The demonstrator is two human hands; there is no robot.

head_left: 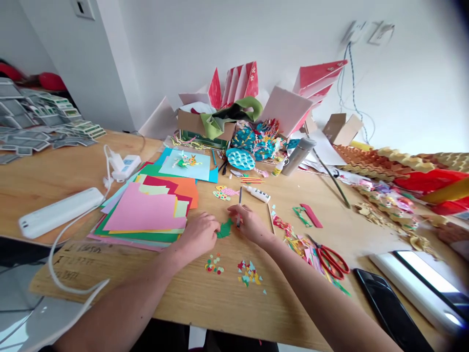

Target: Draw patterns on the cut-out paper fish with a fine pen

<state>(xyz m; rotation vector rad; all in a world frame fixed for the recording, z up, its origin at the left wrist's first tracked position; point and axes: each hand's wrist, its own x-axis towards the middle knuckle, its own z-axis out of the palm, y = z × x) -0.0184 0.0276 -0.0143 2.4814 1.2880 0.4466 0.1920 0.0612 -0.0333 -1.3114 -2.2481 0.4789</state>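
My right hand (247,222) grips a pen (240,198), which stands nearly upright between the fingers. A small green paper piece (224,229) lies on the table between my hands. My left hand (201,232) is curled at its left edge, fingertips holding the paper against the tabletop. Just beyond my hands are paper fish cutouts (224,192) with dots and a white glue bottle (257,193). Closer to me lie small round paper dots (214,264) and a scatter of tiny paper triangles (249,274).
Stacked coloured paper (146,210) lies left, by a white power strip (60,212). To the right are red-handled scissors (331,259), paper scraps (300,244) and a phone (392,308). A grey flask (298,156) stands behind. Another person's hand (452,233) shows at far right.
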